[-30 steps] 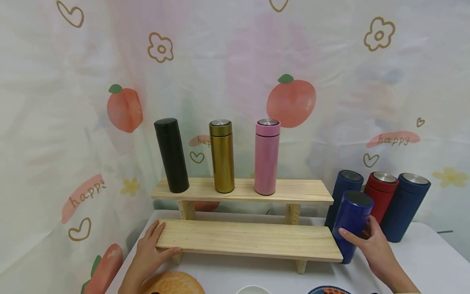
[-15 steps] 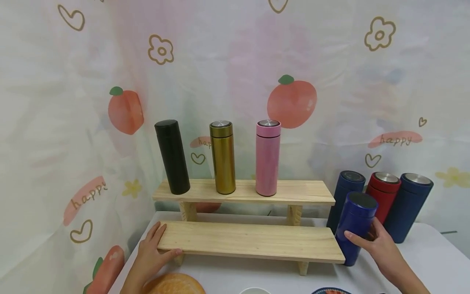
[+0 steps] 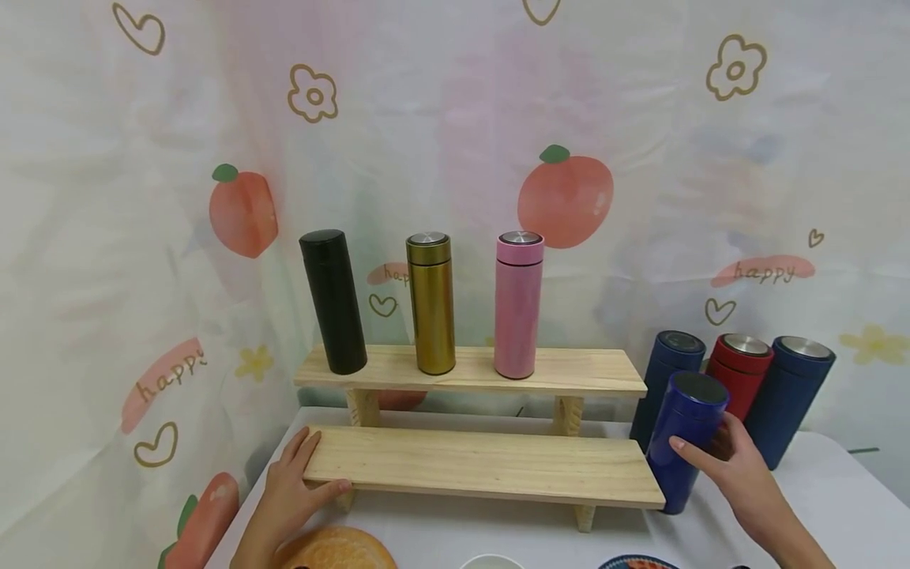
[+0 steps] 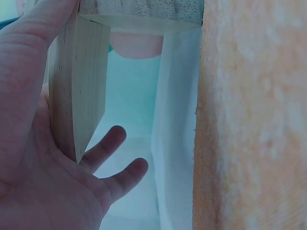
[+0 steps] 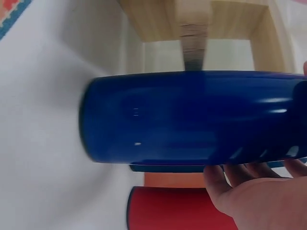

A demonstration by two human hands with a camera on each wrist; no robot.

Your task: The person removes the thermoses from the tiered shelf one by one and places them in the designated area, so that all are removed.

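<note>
In the head view, my right hand (image 3: 746, 474) holds a glossy blue thermos bottle (image 3: 686, 442), thumb on its near side and fingers reaching behind. The right wrist view shows fingertips against the blue bottle's side. Just left of it is the lower board's right end. My left hand (image 3: 287, 490) grips the left end of the two-tier wooden shelf (image 3: 483, 466), with the thumb along the front edge. On the upper tier stand a black thermos (image 3: 334, 304), a gold thermos (image 3: 431, 308) and a pink thermos (image 3: 517, 308).
Behind the blue bottle stand a dark blue thermos (image 3: 648, 395), a red thermos (image 3: 739, 371) and another navy thermos (image 3: 791, 403). Along the near edge lie a round bread-like item (image 3: 341, 549), a white dish (image 3: 490, 562) and a patterned plate (image 3: 636, 563). A printed curtain (image 3: 426, 118) hangs behind.
My right hand has shifted slightly to the right together with the blue thermos bottle, its thumb now a little further right. The left hand keeps its place on the shelf.
</note>
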